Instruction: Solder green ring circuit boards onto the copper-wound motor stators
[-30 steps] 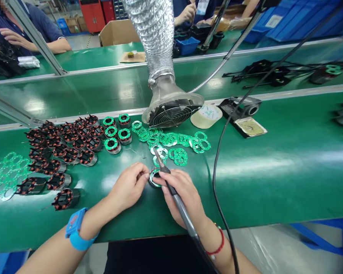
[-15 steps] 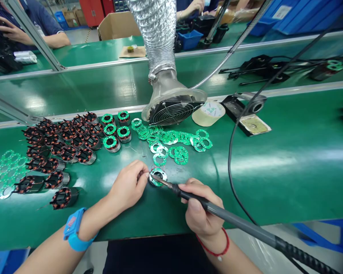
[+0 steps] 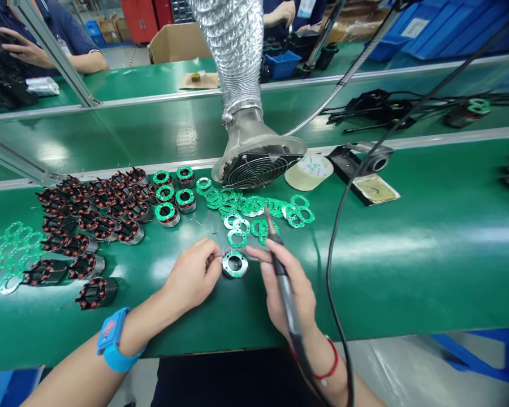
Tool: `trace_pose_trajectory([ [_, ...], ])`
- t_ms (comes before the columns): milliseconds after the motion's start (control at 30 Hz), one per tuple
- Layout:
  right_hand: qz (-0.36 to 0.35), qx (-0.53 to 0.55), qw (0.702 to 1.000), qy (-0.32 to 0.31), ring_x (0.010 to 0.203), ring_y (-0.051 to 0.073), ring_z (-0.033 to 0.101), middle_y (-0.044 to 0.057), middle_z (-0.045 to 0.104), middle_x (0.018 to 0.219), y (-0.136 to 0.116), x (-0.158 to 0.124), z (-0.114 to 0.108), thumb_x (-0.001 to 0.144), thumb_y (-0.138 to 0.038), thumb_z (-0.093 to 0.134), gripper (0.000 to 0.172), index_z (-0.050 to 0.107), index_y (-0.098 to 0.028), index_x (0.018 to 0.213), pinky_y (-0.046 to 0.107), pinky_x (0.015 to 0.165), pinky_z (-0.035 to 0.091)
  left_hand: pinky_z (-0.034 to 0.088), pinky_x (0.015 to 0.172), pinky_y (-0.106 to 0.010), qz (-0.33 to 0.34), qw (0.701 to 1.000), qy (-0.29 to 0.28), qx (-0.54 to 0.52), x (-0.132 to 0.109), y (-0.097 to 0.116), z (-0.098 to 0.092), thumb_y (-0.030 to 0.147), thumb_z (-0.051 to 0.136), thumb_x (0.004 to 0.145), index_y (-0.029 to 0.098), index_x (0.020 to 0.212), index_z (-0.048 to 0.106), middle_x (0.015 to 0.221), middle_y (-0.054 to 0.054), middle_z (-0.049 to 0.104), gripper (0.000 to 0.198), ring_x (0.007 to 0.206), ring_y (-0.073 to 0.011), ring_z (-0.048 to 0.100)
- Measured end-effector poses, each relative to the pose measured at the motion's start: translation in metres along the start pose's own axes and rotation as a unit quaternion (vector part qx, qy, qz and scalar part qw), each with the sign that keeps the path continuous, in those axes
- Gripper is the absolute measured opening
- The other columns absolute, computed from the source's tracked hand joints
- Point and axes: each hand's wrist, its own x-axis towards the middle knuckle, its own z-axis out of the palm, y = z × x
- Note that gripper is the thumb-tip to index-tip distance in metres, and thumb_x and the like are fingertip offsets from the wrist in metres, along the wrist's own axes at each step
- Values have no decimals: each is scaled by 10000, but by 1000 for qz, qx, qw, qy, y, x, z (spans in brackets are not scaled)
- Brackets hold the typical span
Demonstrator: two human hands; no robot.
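Observation:
In front of me a motor stator (image 3: 234,273) stands on the green bench, with a green-and-silver ring circuit board on top. My left hand (image 3: 195,274) is closed in a pinch at the stator's left edge; what its fingertips hold, if anything, is hidden. A soldering iron (image 3: 285,285) is gripped in my right hand (image 3: 294,294), its tip pointing up and away, clear of the stator. That hand's index finger stretches toward the stator. Loose ring boards (image 3: 254,205) lie in an overlapping row beyond. Several stators with green boards (image 3: 166,213) stand farther left.
Bare wound stators (image 3: 104,227) crowd the left, beside more ring boards (image 3: 12,249). A fume extractor hood (image 3: 258,164) hangs low over the back. Behind are a tape roll (image 3: 309,172) and an iron stand with sponge (image 3: 375,189). A black cable (image 3: 330,277) hangs right.
My right hand has lifted the soldering iron off the stator and swung its tip upward, away from me. The cable has shifted left. My left hand stays almost where it was.

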Motion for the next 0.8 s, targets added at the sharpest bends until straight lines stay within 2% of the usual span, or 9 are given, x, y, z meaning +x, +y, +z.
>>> trace_pose_trajectory([
  [100,32,-36,994,-100,1201,237,525,99,551,1293,1,6,4,886,-208,537,481,373,-251,1336,444,999,449,334,589,-252,-10,1000,-4,-5,0,-1,0,126,446,818,181,691,448,685,21,474,138,632,-117,441],
  [200,62,-28,988,-137,1206,234,516,101,529,1310,3,7,6,882,-219,536,493,348,-258,1336,445,1008,439,394,642,-266,-27,999,-8,-35,-2,-4,-1,145,443,830,184,812,493,783,0,523,66,705,-132,489],
  [233,71,-21,988,-133,1200,228,521,99,533,1303,4,6,6,883,-223,535,488,346,-259,1332,439,1005,441,423,696,-279,-21,998,-10,-50,-3,-4,-1,150,449,831,184,915,502,873,-19,546,106,779,-143,515],
  [300,79,-9,990,-117,1205,220,513,98,527,1302,4,4,7,882,-235,544,497,335,-255,1333,433,1010,437,440,856,-333,18,997,-31,-64,-6,-5,1,168,499,817,188,1136,446,1087,-66,536,323,983,-179,515],
  [400,83,-10,991,-102,1187,214,520,95,532,1278,4,1,10,876,-236,554,487,350,-246,1318,429,1001,440,385,986,-434,71,996,-55,-27,-9,-6,9,192,583,783,175,1246,378,1218,-109,493,507,1129,-241,446],
  [500,79,-33,993,-80,1091,206,570,80,574,1176,4,-1,13,877,-224,559,439,394,-244,1283,404,932,479,397,970,-473,60,998,-18,6,-9,-6,20,169,553,802,168,1229,391,1200,-121,512,457,1111,-259,463],
  [600,28,-90,994,-57,1014,214,582,73,596,1100,4,-1,14,895,-220,535,376,437,-246,1257,413,883,480,398,988,-483,61,998,10,17,-6,-8,28,167,543,806,164,1238,393,1215,-135,519,457,1138,-264,475],
  [700,-26,-143,989,-32,969,223,577,83,615,1065,-1,-1,13,905,-210,499,338,457,-223,1241,413,856,477,395,1021,-472,87,996,24,22,-7,-13,29,194,513,836,172,1254,411,1238,-136,532,430,1173,-256,485],
  [800,-30,-156,987,-21,915,208,583,70,624,1023,-7,-2,15,896,-217,461,324,468,-223,1220,365,813,499,449,990,-452,133,990,43,35,-7,-29,27,263,499,852,230,1198,495,1215,-102,580,348,1145,-257,535],
])
